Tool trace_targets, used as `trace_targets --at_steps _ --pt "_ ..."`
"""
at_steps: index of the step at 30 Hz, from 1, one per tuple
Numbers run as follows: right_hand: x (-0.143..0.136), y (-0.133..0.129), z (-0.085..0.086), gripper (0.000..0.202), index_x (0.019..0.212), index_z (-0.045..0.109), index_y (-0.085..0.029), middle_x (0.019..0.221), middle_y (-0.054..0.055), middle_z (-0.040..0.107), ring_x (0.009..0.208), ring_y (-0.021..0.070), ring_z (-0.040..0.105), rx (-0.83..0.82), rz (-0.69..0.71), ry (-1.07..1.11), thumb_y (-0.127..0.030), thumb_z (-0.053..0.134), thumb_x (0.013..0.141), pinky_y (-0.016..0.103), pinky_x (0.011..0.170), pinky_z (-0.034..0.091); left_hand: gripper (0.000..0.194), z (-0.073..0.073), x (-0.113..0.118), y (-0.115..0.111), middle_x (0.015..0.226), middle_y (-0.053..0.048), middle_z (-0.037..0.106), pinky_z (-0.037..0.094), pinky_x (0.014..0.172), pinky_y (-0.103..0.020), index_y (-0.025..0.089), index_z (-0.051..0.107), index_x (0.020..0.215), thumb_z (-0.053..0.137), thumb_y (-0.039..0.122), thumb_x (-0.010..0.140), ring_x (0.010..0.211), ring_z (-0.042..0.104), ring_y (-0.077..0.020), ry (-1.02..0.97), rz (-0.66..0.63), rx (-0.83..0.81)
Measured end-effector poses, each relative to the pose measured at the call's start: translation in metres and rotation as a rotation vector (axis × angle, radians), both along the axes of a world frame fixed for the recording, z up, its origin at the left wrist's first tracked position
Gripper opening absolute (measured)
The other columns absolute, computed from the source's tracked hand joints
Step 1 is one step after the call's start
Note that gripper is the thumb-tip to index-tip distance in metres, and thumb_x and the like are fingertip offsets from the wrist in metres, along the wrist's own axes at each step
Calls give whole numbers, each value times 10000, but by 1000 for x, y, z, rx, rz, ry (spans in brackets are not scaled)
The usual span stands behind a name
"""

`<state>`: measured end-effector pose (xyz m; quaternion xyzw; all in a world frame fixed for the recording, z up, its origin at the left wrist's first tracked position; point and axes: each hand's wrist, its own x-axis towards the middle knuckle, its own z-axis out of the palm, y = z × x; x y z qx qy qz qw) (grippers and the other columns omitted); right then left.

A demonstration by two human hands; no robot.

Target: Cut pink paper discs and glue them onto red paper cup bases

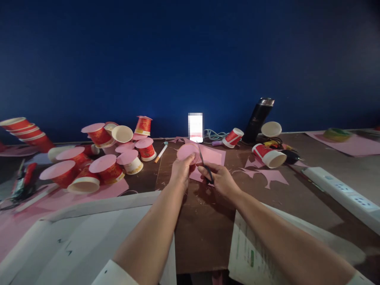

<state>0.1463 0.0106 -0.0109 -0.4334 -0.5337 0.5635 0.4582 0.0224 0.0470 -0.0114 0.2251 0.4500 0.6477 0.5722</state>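
My left hand (181,170) is closed on a pink paper disc (186,152), thumb on top, its round face turned up toward me. My right hand (221,178) grips the black handles of a pair of scissors (209,172). The blades point away from me and lie close along the disc's right edge; I cannot tell whether they touch it. Under and behind both hands lies a sheet of pink paper (218,155). What is beneath the disc is hidden by my fingers.
Several red paper cups topped with pink discs (102,164) crowd the left. Behind my hands glows a phone screen (195,126). To the right are pink scraps (272,177), a tipped cup (268,156), a black flask (257,120) and a white power strip (344,194). A marker (161,152) lies left.
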Motion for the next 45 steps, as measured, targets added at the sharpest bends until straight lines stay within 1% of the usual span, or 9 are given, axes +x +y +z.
trace_targets --at_steps 4,7,11,19,25,30,38,45 --pt "3 2 2 483 972 710 -151 597 -10 556 509 98 488 34 -13 -60 -548 699 697 223 473 365 379 2 -1 -1 708 -43 652 456 547 -235 105 670 846 829 264 541 559 584 -111 19 -11 -27" --pt "5 4 1 467 964 715 -149 589 -6 551 511 102 489 72 5 -101 -546 679 721 224 475 368 349 5 -3 -1 692 -39 643 446 534 -221 102 677 812 832 258 541 549 568 -99 15 -26 -48" --pt "7 5 1 445 952 724 -150 581 -9 539 511 96 475 112 11 -131 -539 659 745 220 480 362 327 6 -4 -1 701 -38 645 443 521 -205 96 683 819 822 246 564 541 558 -85 -3 -44 -49" --pt "8 5 3 447 970 737 -160 591 -18 540 512 92 490 85 -2 -123 -524 699 712 225 496 371 280 3 -5 1 666 -22 632 443 503 -189 95 690 796 808 245 591 505 535 -66 -21 -67 -45" --pt "8 6 3 473 1000 735 -145 582 -17 545 511 91 492 74 -8 -123 -510 717 701 227 496 373 274 6 -7 0 653 -27 638 421 481 -187 93 691 796 806 231 589 490 519 -63 -37 -70 -30" --pt "8 4 7 528 1025 728 -127 576 -18 544 504 89 491 61 -18 -134 -526 724 679 226 494 380 282 8 -8 -1 632 -6 621 404 469 -180 87 682 809 799 231 597 459 488 -45 -35 -71 -27" --pt "6 3 10 547 1020 734 -131 578 -20 557 508 90 491 52 -35 -140 -532 742 648 230 498 389 289 7 -9 -1 629 4 610 403 471 -175 84 676 828 788 233 607 461 487 -37 -25 -68 -24" --pt "7 5 6 517 1026 732 -133 586 -20 557 519 89 491 60 -27 -137 -510 736 672 221 494 380 297 8 -10 -1 617 12 597 412 478 -178 91 664 830 789 229 600 467 492 -41 -38 -54 -30"
